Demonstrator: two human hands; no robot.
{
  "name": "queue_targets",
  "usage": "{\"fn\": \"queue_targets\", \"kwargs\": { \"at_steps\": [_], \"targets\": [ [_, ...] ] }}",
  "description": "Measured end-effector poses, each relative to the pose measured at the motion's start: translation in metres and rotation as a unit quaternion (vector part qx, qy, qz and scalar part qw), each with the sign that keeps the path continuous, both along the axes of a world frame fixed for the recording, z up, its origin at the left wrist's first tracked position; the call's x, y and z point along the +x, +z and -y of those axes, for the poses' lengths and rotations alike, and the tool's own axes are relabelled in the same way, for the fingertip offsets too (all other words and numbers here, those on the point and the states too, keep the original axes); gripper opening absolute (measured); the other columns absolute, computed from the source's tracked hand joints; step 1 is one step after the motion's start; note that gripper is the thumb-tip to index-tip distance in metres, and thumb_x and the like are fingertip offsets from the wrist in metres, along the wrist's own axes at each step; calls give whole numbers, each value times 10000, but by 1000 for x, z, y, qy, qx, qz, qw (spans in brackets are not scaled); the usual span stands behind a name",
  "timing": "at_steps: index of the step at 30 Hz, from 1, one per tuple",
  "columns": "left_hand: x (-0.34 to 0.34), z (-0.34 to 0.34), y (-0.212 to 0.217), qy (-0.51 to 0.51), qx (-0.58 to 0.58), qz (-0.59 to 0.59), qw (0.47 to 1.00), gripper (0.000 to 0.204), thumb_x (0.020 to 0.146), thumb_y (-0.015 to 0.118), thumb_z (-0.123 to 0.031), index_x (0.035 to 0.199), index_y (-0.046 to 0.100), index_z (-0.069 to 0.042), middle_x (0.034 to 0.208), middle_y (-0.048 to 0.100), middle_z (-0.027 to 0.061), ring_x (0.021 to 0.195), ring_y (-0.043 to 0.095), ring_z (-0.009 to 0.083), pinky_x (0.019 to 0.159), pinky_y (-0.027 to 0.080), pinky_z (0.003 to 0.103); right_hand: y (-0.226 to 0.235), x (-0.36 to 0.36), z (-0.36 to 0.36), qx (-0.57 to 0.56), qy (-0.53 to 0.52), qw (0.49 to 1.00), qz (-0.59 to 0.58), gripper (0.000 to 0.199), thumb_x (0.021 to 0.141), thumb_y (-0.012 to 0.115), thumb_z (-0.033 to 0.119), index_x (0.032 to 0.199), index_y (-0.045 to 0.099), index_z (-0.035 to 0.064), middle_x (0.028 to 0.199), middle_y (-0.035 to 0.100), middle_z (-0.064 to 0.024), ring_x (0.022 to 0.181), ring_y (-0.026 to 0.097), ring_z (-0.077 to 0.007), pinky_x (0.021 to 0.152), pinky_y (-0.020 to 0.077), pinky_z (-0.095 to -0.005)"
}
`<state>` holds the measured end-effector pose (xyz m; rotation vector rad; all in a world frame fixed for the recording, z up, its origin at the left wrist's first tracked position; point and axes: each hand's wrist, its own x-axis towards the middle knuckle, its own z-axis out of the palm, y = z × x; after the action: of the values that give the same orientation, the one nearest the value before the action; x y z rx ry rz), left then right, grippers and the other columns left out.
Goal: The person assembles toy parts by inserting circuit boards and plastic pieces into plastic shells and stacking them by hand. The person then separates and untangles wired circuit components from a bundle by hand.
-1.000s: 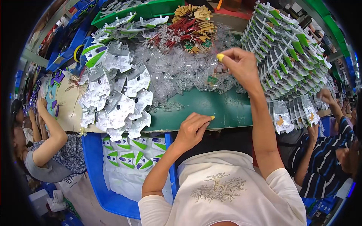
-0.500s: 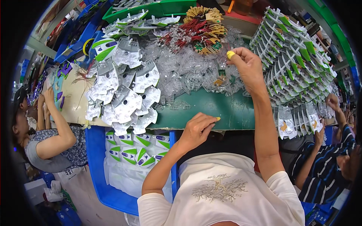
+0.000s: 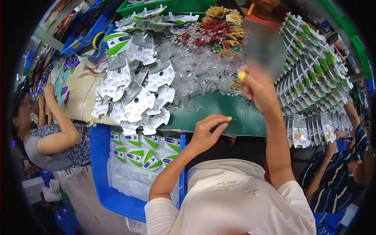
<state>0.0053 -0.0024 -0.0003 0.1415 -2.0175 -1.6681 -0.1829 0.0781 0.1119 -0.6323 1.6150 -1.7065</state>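
Note:
My left hand (image 3: 209,132) is over the front edge of the green tabletop (image 3: 196,118). Its fingers are curled, with a yellow cover on one fingertip and the thumb close beneath; anything between them is too small to make out. Farther out, my right hand (image 3: 258,90) is closed above the right end of the clear plastic parts (image 3: 199,72), a yellow cover on one digit. A grey blur hides part of that hand, so what it pinches cannot be seen. Beyond the clear parts lies a bundle of red wires (image 3: 201,33) with tan tabs (image 3: 231,27).
Silver-white shells (image 3: 135,103) are piled at left. A tall stack of grey-and-green shells (image 3: 313,74) stands at right. Below the table's edge, a blue bin (image 3: 98,172) holds white-and-green parts (image 3: 135,152). People sit on both sides; a green tray (image 3: 172,6) is at the back.
My right hand has come down toward me, away from the wire bundle. My left thumb has drawn nearer its covered fingertip. The whole view has shifted slightly.

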Motion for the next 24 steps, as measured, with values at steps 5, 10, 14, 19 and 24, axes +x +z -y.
{"fn": "queue_targets", "kwargs": {
  "at_steps": [5, 10, 14, 19, 24],
  "targets": [
    [3, 16, 30, 27, 308, -11, 951, 302, 984, 604, -41, 1276, 578, 32, 1109, 642, 66, 976, 631, 124, 867, 516, 261, -12, 42, -47, 41, 10, 998, -48, 27, 874, 610, 31, 892, 600, 14, 743, 573, 25, 607, 465, -9, 517, 338, -184],
    [-2, 20, 46, -11, 324, 15, 946, 337, 994, 606, -80, 1312, 551, 19, 1126, 618, 52, 991, 626, 126, 851, 518, 257, -13, 52, -71, 36, 50, 995, -83, 39, 837, 597, -31, 868, 586, -9, 763, 570, 24, 642, 479, -6, 554, 361, -175],
    [-2, 14, 45, -24, 291, 32, 956, 218, 978, 630, -69, 1170, 651, 33, 1066, 668, 65, 967, 657, 133, 873, 534, 272, -15, 53, -81, 40, 49, 994, -92, 45, 833, 592, -45, 845, 577, -4, 764, 569, 24, 652, 480, -1, 568, 374, -168],
    [-3, 2, 43, 35, 210, -26, 977, 151, 914, 694, 4, 1065, 694, 16, 1022, 674, 45, 922, 637, 92, 822, 521, 240, -20, 63, -73, 22, 11, 982, -188, 138, 845, 667, -17, 981, 664, -40, 821, 655, -25, 702, 582, -47, 606, 485, -226],
    [-3, -8, 48, 50, 219, -27, 974, 183, 885, 721, 24, 1065, 689, 26, 1022, 680, 54, 916, 641, 96, 809, 527, 241, -14, 67, -61, 33, 17, 937, -347, 181, 821, 683, -41, 1002, 689, -29, 863, 675, -83, 667, 626, -136, 571, 487, -272]
  ]
}}
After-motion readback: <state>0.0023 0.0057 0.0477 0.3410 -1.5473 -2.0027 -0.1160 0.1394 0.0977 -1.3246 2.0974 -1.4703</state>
